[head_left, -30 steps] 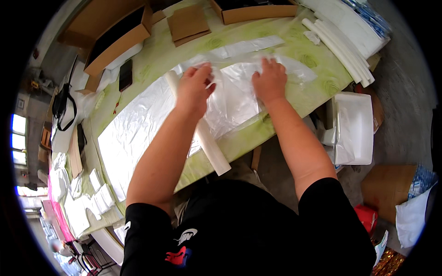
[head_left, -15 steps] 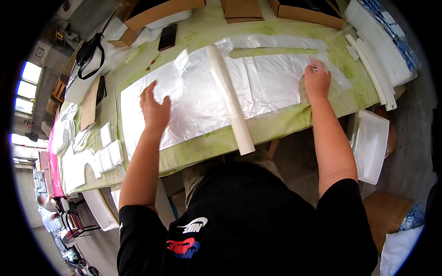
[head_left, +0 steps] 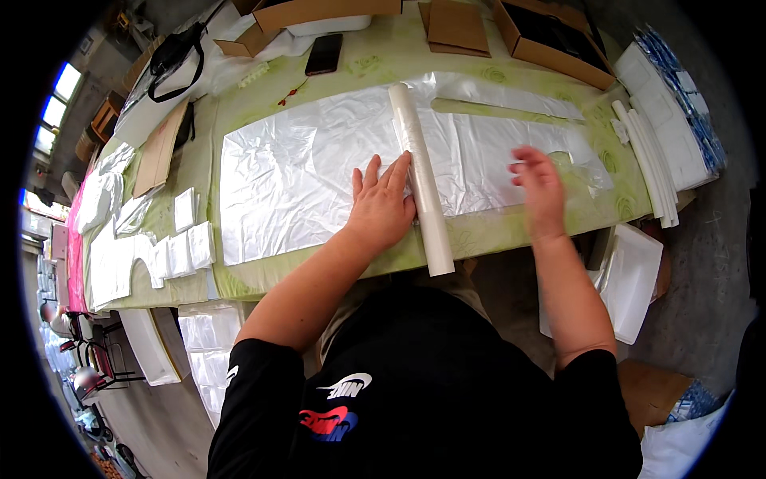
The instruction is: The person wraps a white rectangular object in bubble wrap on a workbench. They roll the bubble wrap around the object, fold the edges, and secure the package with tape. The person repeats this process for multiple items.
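Note:
A thin white plastic sheet, wrinkled and shiny, lies flat across the table. Its right part has long strips and a cut-out, like a disposable apron. Across its middle, pointing toward me, lies a cream-coloured tube whose near end juts past the table edge. My left hand rests palm down on the sheet, fingers spread, its fingertips against the tube's left side. Over the right part of the sheet hovers my right hand, slightly blurred, its fingers loosely bent and apart with nothing visible in them.
Folded white plastic pieces lie at the left beside a cardboard piece. A black phone and cardboard boxes are at the back. White rolled tubes and a stack of packages stand right, above a white bin.
My left hand has moved right and come down onto the sheet beside the tube. My right hand has left the sheet's right end and come nearer to me. The view has shifted somewhat.

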A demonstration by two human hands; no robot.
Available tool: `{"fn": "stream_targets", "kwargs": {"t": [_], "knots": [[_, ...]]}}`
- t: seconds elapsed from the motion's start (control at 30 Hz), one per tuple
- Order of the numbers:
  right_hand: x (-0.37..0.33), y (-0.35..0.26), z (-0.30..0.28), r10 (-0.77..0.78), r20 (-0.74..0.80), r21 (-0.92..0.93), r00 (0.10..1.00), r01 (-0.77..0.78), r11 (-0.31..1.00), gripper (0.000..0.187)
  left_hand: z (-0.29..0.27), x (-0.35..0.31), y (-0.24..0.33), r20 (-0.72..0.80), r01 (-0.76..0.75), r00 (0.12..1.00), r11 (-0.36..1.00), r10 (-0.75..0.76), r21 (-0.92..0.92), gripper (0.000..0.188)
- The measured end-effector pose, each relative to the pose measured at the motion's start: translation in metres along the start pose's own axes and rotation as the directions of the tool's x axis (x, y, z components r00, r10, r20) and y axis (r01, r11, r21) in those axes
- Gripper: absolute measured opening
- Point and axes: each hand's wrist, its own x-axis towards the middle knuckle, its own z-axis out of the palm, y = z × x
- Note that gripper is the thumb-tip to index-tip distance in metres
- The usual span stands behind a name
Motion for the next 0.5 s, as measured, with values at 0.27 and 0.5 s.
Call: {"fn": "stream_targets", "kwargs": {"t": [0.27, 0.5], "knots": [[-0.046, -0.015, 0.092, -0.313, 0.685, -0.312, 0.658, 0.653, 0.690, 0.030, -0.020, 0.012, -0.009, 0.014, -0.046, 0.999, 0.996, 0.045, 0.079, 0.069], [-0.044, -0.025, 0.102, -0.291, 0.705, -0.363, 0.647, 0.682, 0.635, 0.025, -0.026, 0.051, -0.018, -0.128, -0.405, 0.912, 0.904, 0.389, -0.135, 0.037]]}}
